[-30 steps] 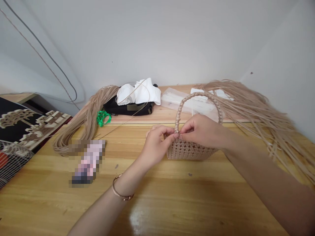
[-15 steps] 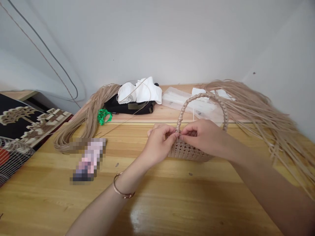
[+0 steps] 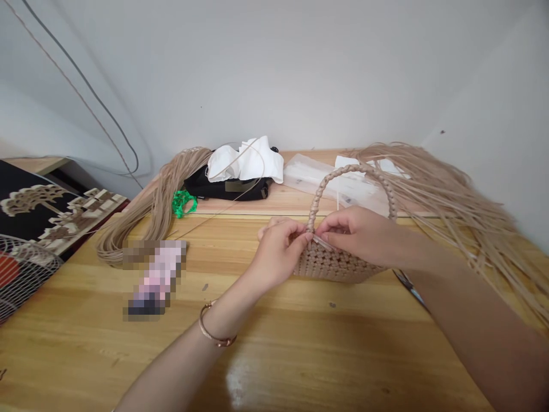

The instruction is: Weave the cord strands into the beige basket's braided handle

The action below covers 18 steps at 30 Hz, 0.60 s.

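Observation:
A small beige woven basket (image 3: 337, 264) stands on the wooden table, its braided handle (image 3: 343, 170) arching over it. My left hand (image 3: 281, 243) pinches the rim where the near-left end of the handle meets the basket. Just right of that joint, my right hand (image 3: 349, 232) has thumb and fingers closed at the rim. A pale strand (image 3: 321, 242) runs along the rim to the right fingertips and appears to be held there. My right hand covers part of the basket's upper edge and the handle's far end.
Bundles of beige strands lie at left (image 3: 158, 200) and right (image 3: 450, 194). Behind are a black pouch (image 3: 206, 184) with white paper (image 3: 261, 160) and a plastic bag (image 3: 304, 174). Green ribbon (image 3: 183, 203), a blurred pink item (image 3: 158, 277) and a dark metal tool (image 3: 409, 286) also lie there.
My right hand has shifted slightly right, showing more of the rim and a pale strand. The metal tool by my right wrist has come into view. My left hand stays at the handle joint.

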Available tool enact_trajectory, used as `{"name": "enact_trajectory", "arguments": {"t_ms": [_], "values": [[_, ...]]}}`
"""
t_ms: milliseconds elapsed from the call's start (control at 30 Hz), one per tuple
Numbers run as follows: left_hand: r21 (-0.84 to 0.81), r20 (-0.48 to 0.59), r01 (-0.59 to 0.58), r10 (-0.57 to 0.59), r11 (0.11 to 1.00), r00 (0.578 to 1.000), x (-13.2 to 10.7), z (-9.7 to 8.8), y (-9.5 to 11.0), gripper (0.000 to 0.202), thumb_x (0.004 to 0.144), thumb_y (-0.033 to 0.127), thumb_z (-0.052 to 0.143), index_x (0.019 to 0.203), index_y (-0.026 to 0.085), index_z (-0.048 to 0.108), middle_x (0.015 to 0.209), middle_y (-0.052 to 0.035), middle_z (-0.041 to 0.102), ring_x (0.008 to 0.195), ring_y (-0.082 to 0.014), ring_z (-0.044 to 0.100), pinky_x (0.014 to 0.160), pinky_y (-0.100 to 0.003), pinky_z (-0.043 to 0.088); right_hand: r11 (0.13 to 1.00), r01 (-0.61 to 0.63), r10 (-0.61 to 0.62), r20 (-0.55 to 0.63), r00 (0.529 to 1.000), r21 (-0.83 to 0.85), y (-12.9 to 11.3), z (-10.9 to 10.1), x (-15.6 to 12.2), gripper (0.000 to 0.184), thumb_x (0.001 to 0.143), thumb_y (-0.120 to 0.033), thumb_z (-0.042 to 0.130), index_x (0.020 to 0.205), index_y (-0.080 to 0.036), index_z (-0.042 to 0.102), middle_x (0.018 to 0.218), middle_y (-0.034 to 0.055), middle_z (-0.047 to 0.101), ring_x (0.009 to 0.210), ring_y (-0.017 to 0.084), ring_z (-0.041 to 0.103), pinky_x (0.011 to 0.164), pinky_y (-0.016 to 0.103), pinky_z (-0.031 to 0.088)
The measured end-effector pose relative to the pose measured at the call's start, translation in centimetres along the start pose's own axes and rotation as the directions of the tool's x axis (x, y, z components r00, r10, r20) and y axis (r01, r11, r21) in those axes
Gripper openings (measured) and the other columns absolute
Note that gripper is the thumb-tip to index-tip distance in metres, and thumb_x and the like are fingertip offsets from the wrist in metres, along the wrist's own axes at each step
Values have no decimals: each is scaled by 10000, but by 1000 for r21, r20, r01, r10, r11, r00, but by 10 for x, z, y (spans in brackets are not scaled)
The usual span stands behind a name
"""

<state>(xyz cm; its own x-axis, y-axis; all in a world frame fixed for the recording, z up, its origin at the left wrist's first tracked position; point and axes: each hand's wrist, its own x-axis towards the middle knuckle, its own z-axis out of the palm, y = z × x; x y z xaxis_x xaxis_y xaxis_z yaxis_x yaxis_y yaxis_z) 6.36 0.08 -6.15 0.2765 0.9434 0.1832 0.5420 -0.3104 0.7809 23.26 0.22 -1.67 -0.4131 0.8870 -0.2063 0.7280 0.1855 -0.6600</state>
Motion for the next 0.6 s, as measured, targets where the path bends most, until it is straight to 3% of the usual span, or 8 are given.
{"name": "enact_trajectory", "arguments": {"t_ms": [233, 400, 600], "values": [[3, 5, -20, 20, 1000, 1000, 0, 1, 1, 161, 799, 160, 552, 644, 189, 589, 741, -15, 646, 867, -206, 533, 834, -357, 400, 997, 23, -25, -26, 999, -75, -4, 3, -7, 251, 827, -284, 430, 624, -203, 552, 521, -55, 442, 485, 101, 362, 457, 242, 270], [-7, 9, -9, 9, 1000, 1000, 0, 1, 3, 160, 795, 155, 561, 646, 192, 607, 748, -19, 657, 891, -217, 537, 834, -372, 405, 992, -19, 6, -109, 994, -124, -6, 7, -6, 208, 809, -311, 490, 694, -203, 625, 593, -29, 592, 541, 122, 492, 492, 246, 329], [-128, 3, -17, 18, 992, 1000, -2, -1, -4, 67, 755, 171, 621, 710, 211, 650, 812, -13, 687, 912, -203, 572, 865, -355, 417, 986, -2, -23, -145, 989, -168, -7, 9, -6, 163, 798, -223, 495, 688, -198, 612, 658, -17, 626, 607, 133, 538, 534, 248, 357]]}}
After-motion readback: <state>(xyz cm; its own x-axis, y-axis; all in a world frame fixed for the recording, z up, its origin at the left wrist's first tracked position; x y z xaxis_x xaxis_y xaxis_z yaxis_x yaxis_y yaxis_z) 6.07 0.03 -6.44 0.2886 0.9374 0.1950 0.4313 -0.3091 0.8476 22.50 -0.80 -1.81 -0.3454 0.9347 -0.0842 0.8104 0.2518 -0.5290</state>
